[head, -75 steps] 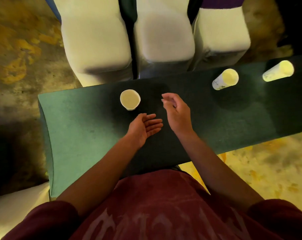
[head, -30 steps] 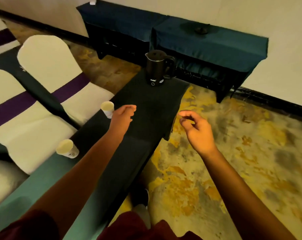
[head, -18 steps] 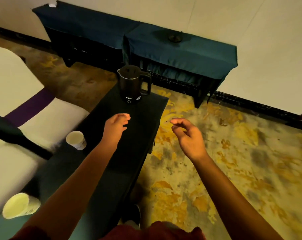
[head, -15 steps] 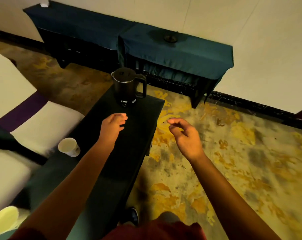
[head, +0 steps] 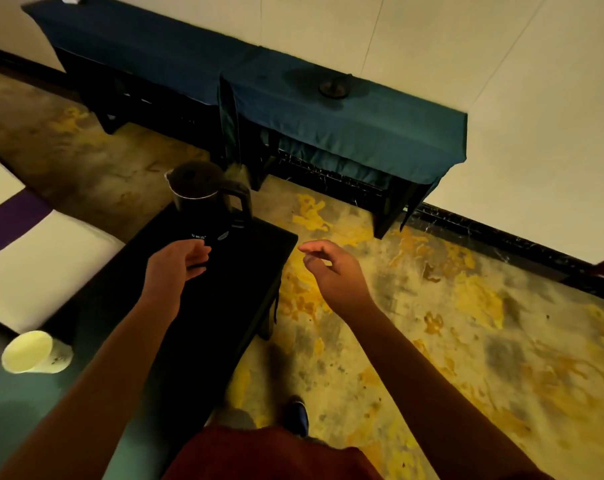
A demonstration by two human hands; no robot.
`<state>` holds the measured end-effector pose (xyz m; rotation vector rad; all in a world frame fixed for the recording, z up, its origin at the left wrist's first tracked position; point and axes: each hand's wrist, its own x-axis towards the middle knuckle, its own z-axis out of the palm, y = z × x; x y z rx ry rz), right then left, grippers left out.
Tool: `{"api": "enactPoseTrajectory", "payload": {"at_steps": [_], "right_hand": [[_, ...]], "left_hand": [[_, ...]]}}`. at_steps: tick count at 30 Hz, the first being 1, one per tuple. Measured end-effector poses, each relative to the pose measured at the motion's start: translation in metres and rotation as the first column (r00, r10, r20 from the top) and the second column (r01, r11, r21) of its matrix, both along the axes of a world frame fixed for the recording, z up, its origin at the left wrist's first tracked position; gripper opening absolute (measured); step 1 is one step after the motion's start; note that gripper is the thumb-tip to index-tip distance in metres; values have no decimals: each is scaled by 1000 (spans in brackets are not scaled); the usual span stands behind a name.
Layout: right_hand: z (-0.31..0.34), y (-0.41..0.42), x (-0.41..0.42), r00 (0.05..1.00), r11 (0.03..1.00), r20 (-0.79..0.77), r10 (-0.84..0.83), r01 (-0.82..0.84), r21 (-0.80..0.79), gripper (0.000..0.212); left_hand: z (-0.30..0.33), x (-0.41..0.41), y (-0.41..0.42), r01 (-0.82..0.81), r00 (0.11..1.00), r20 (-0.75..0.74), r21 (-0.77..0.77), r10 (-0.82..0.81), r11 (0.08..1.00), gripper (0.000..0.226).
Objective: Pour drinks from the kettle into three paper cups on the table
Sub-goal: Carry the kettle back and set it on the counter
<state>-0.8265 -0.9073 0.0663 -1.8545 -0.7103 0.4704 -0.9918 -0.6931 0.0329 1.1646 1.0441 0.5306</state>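
Observation:
A black electric kettle (head: 203, 199) stands at the far end of the long dark green table (head: 224, 292), lid shut, handle to the right. My left hand (head: 176, 268) hovers over the table just in front of the kettle's base, fingers loosely curled and empty. My right hand (head: 331, 271) hangs past the table's right edge above the floor, fingers apart, holding nothing. One pale paper cup (head: 34, 351) stands on the table at the lower left. No other cup is in view.
White covered chairs (head: 41, 258) with a purple band line the table's left side. Two blue-draped tables (head: 345, 123) stand against the wall beyond, one bearing a small dark round object (head: 333, 88). Patterned yellow carpet (head: 432, 341) lies to the right; my shoe (head: 297, 417) shows below.
My view has swung from the cups toward the kettle end and closed in. Both hands have advanced toward the kettle; the left now nearly reaches its base. Two cups have left the view.

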Motion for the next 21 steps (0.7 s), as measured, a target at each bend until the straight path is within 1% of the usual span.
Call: {"api": "enactPoseTrajectory", "payload": {"at_steps": [3, 7, 9, 10, 11, 12, 14, 17, 19, 21], "right_hand": [[1, 21, 23, 1000, 999, 1, 25, -25, -47, 20], [-10, 63, 51, 998, 990, -11, 67, -68, -127, 23], [-19, 96, 63, 997, 984, -39, 71, -76, -159, 24], [-20, 102, 64, 996, 982, -51, 75, -83, -173, 26], [-20, 104, 64, 995, 980, -55, 78, -87, -178, 29], [-25, 123, 70, 995, 975, -67, 80, -92, -202, 33], [-30, 135, 73, 992, 963, -69, 103, -116, -242, 42], [-37, 180, 86, 989, 937, -101, 111, -138, -321, 56], [-45, 201, 92, 985, 918, -98, 142, -168, -360, 66], [-57, 220, 97, 980, 893, -92, 174, -196, -405, 74]], "left_hand": [[-3, 9, 25, -53, 998, 23, 9, 53, 999, 25], [-2, 25, 71, -199, 979, 78, 133, 190, 971, 30], [2, 36, 107, -267, 963, 73, 167, 258, 949, 29], [8, 37, 113, -303, 953, 75, 180, 294, 936, 29], [12, 36, 117, -336, 942, 83, 199, 325, 921, 28], [12, 42, 138, -364, 932, 80, 209, 355, 908, 28], [11, 47, 153, -391, 920, 79, 247, 384, 887, 28], [-1, 74, 208, -340, 936, -1, 253, 351, 906, 32], [-12, 88, 232, -251, 960, -60, 236, 272, 939, 33], [-22, 101, 248, -166, 977, -93, 215, 190, 962, 27]]}}
